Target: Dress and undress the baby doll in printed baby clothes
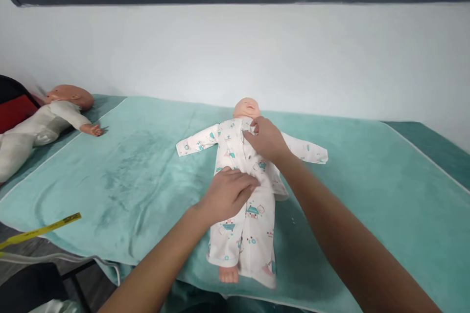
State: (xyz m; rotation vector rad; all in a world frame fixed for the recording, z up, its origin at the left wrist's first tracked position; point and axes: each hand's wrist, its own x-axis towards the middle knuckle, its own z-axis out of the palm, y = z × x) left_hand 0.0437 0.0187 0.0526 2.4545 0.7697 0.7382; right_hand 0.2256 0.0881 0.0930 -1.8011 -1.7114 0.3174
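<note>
A baby doll (246, 107) lies on its back in a white printed baby shirt (229, 144) and matching trousers (257, 230). Its sleeves stretch out to both sides, and one bare foot shows below a trouser leg. Just under the doll's chin, my right hand (267, 139) is closed, pinching the shirt's front edge near the collar. Lower down, my left hand (229, 193) lies across the shirt's hem at the waist. Its thumb and fingers come together on the cloth, partly hiding the fabric beneath. A dark snap shows on the shirt front between my hands.
A green cloth (367, 195) covers the table. At the far left lies a second doll (55, 117) with a pale cloth body, beside a red and black bag (16, 110). A yellow strap (47, 227) crosses the left front edge. A white wall stands behind.
</note>
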